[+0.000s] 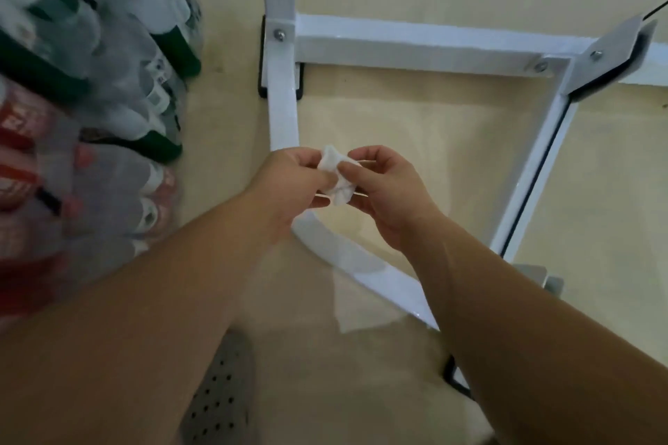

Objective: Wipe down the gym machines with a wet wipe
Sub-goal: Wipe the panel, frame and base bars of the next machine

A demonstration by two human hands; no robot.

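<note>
1. Head view looks down on a white machine frame (pixel 397 41) standing on a beige floor (pixel 452 163), with both hands out in front above it.
2. The wipe (pixel 334 179) is a small crumpled white wad. It is held in the air between the two hands, just above the frame's curved bar (pixel 285 116), and does not touch it.
3. Progress, as I judge it: the wipe is off the metal, so no stroke is under way.
4. The curved bar shines a little lower down. I cannot tell whether that is wet from wiping or only gloss, so I cannot say which parts are done. I would count the rest of the frame, bolted corners included, as left to do.
5. The step in hand looks to me like refolding or bunching the wipe to get a usable face before it goes on the frame.
6. My left hand (pixel 289 179) enters the view from the lower left. Its fingers are curled and its thumb pinches the wipe's left side.
7. My right hand (pixel 385 191) enters from the lower right. Thumb and forefinger pinch the wipe's right edge, and the other fingers curl loosely under.
8. Both forearms stretch forward and meet near the middle of the view, with the hands nearly touching.
9. Packs of bottles (pixel 108 90) lie to the left, blurred and well apart from the hands.
</note>
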